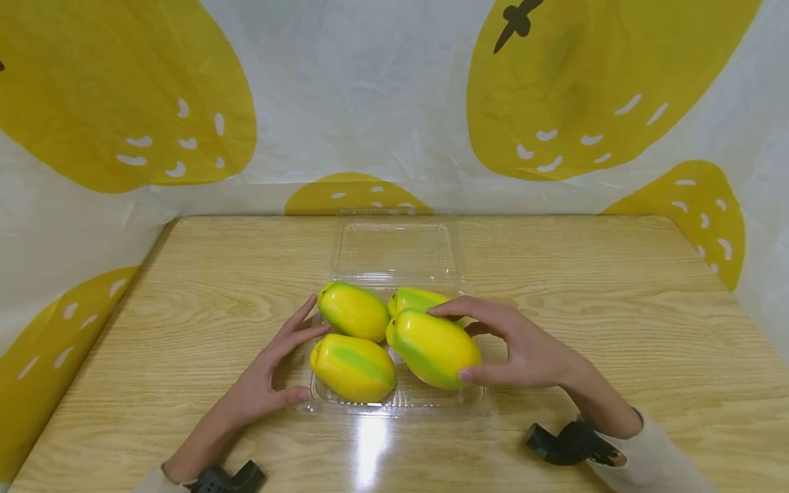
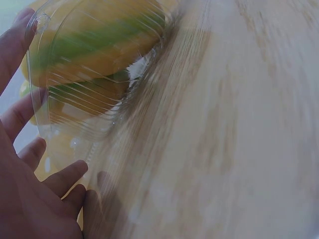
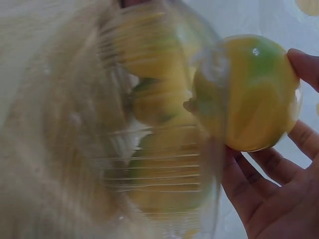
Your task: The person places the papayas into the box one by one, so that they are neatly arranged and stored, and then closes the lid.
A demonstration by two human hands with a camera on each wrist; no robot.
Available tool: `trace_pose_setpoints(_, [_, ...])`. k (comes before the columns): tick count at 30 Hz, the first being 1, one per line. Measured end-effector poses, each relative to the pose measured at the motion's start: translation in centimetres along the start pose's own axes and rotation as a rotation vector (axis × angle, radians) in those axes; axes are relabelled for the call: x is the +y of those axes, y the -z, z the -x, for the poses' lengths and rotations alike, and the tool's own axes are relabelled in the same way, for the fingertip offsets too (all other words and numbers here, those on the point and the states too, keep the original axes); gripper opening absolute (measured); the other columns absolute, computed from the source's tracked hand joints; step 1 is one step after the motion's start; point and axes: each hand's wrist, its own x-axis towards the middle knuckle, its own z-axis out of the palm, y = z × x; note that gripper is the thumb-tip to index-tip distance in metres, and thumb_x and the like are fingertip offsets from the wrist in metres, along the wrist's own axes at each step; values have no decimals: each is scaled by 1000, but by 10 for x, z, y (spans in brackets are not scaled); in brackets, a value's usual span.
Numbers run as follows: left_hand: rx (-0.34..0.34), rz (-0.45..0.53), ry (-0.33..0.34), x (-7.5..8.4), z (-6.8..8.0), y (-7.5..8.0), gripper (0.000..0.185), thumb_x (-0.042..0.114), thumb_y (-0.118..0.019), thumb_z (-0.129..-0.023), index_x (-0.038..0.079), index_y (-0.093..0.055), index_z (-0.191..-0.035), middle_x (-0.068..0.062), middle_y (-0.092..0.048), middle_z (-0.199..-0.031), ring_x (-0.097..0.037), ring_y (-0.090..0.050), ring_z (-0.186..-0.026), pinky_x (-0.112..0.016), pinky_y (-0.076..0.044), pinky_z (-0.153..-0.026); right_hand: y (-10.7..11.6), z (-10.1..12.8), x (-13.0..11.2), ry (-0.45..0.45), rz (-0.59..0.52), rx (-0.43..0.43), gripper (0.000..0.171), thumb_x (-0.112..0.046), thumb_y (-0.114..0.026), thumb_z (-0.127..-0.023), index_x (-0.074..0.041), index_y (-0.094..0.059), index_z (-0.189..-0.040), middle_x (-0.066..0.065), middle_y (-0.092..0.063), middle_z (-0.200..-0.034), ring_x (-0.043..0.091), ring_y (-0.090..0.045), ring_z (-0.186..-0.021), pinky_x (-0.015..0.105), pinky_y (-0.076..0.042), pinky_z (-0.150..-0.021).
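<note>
1. Right hand [image 1: 530, 352] held a yellow-green fruit [image 1: 434, 349] in its fingers, just below frame centre.
2. Left hand [image 1: 261, 383]: fingers spread wide at the clear container [image 1: 425, 398], left of centre.
3. Three similar fruits [image 1: 354, 370] lay inside.

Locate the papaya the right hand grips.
In the head view, that papaya is right of centre, in the right hand over the right side of the clear clamshell, partly hiding another papaya.

The fruits [image 1: 353, 370] look glossy, the container [image 1: 419, 398] shiny plastic (ribbed sides), the table [image 1: 616, 294] wood-grained.
</note>
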Motion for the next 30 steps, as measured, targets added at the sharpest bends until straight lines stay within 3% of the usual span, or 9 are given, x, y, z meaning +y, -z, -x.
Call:
trace_pose_setpoints(9, [2,-12,-1,0,0,0,63,28,-66,-78,-2,-42,-128,-25,-7,-144,-48,-17,-125,-71,-9,-87,-7,2,-3,19,75,-15,61,-22,-73,-73,-17,-46,-127,-2,-45,-125,17,-46,-108,31,-49,-73])
trace_pose_setpoints(17, [-1,-1,-23,-2,0,0,63,22,-68,-76,-3,-42,-128,-26,-6,-144,-48,-17,-125,-70,-9,-87,-10,-2,-12,110,203,-15,59,-25,-72,-73,-15,-47,-125,-3,-48,-123,15,-45,-111,29,-38,-91])
trace_pose_setpoints(23, [1,-5,-26,-3,0,-1,64,24,-67,-77,-2,-41,-129,-26,-6,-144,-49,-15,-125,-71,-10,-87,-10,-5,-20,125,209,-3,57,-19,-74,-71,-12,-49,-121,0,-51,-119,15,-46,-108,28,-36,-92])
trace_pose_setpoints(30, [-2,-8,-21,-4,1,-1,63,24,-67,-78,-3,-41,-129,-26,-6,-144,-48,-15,-126,-71,-10,-88,-9,0,-8,119,255,-40,57,-28,-71,-75,-17,-46,-125,-4,-47,-123,13,-44,-111,27,-34,-94])
